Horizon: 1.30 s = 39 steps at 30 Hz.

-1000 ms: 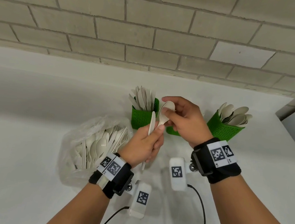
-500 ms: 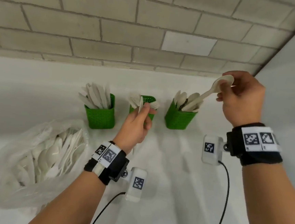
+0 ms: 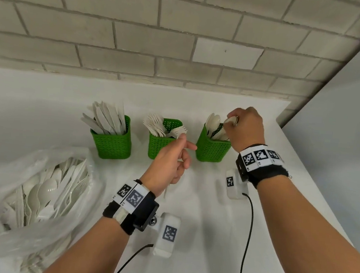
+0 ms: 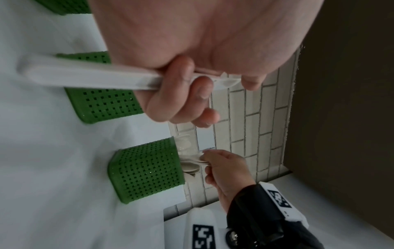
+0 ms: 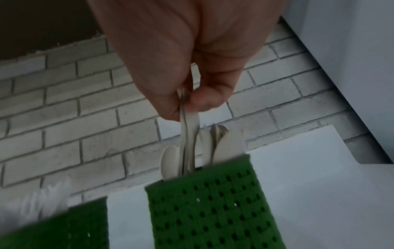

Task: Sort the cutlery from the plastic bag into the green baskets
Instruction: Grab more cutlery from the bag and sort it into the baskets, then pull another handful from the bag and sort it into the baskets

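Hands work side by side over a white worktop below a pale brick wall. Largest, well to the left of the left grip, a crumpled clear plastic bag holds the unsorted white cutlery. Three green perforated plastic baskets stand beyond the grips: knives farthest left, forks just ahead of the left grip, spoons directly beneath the right grip. That right grip, knuckles up and wrist arched, pinches a white plastic spoon by its bowl, handle already inside the basket. Releasing only once the handle bottoms out should keep it upright. The left grip, fingers curled, clasps a flat white plastic utensil, apparently a knife, bound leftward.
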Available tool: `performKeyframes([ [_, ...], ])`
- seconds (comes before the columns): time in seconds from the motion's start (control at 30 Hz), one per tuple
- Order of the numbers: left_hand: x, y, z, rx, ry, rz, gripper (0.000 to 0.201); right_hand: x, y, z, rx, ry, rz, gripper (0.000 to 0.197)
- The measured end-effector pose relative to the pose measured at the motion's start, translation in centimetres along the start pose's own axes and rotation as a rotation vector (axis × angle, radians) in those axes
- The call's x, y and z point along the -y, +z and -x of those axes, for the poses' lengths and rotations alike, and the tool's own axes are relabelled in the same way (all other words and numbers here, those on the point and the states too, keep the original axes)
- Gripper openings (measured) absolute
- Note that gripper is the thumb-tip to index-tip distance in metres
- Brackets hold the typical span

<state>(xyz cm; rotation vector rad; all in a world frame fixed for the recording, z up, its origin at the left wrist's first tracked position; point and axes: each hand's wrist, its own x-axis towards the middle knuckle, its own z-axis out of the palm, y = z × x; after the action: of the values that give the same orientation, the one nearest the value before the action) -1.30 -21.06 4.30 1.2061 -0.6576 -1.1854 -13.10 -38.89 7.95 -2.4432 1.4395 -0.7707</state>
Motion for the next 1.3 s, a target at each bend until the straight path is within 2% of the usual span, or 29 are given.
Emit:
performKeyframes([
  [0.2, 0.2, -0.2, -0.3, -0.019, 0.015, 0.008, 0.047, -1.1, 1.5, 0.8, 0.037, -0.154, 0.198, 0.026],
  [0.4, 0.0, -0.1, -0.2, 0.016, -0.013, 0.112, 0.054, -0.7, -0.1, 0.6, 0.166, -0.013, 0.162, 0.044],
  [0.47, -0.2, -0.2, 0.0, 0.059, -0.022, 0.208, 0.054, 0.3, -1.0, 0.8, 0.103, 0.000, 0.067, 0.039],
  [0.53, -0.3, -0.4, 0.2, 0.090, -0.036, 0.314, 0.048, 2.0, -1.9, 1.6, 0.103, -0.016, -0.161, 0.025],
  [0.6, -0.3, -0.6, 0.4, 0.111, -0.044, 0.373, 0.040, 4.5, -2.6, 2.9, 0.289, -0.063, -0.408, 0.017],
  [0.67, -0.3, -0.7, 0.6, 0.132, -0.043, 0.368, 0.033, 6.7, -2.6, 4.3, 0.489, -0.158, -0.471, 0.018],
  [0.7, -0.3, -0.8, 0.7, 0.138, -0.044, 0.350, 0.033, 7.4, -2.3, 4.9, 0.532, -0.200, -0.478, 0.019],
  [0.77, -0.3, -1.3, 1.0, 0.121, -0.013, 0.265, 0.034, 8.4, -1.8, 5.6, 0.518, -0.234, -0.535, 0.017],
  [0.87, -0.5, -2.6, 1.8, -0.060, 0.096, 0.010, 0.029, 9.2, -1.3, 5.7, 0.460, -0.173, -0.735, 0.003],
  [0.9, -0.6, -3.2, 2.2, -0.144, 0.128, -0.046, 0.028, 9.7, -1.2, 5.6, 0.412, -0.152, -0.806, 0.005],
  [1.03, -0.8, -6.7, 4.1, -0.501, 0.202, -0.060, 0.017, 12.9, -1.0, 4.8, 0.151, -0.199, -0.933, 0.013],
  [1.1, -1.4, -8.9, 5.6, -0.586, 0.260, -0.048, 0.018, 14.8, -0.1, 4.7, 0.112, -0.282, -0.905, 0.016],
  [1.3, -3.9, -15.4, 11.3, -0.754, 0.364, -0.247, 0.017, 18.8, 5.7, 4.7, 0.166, -0.509, -0.609, 0.020],
])
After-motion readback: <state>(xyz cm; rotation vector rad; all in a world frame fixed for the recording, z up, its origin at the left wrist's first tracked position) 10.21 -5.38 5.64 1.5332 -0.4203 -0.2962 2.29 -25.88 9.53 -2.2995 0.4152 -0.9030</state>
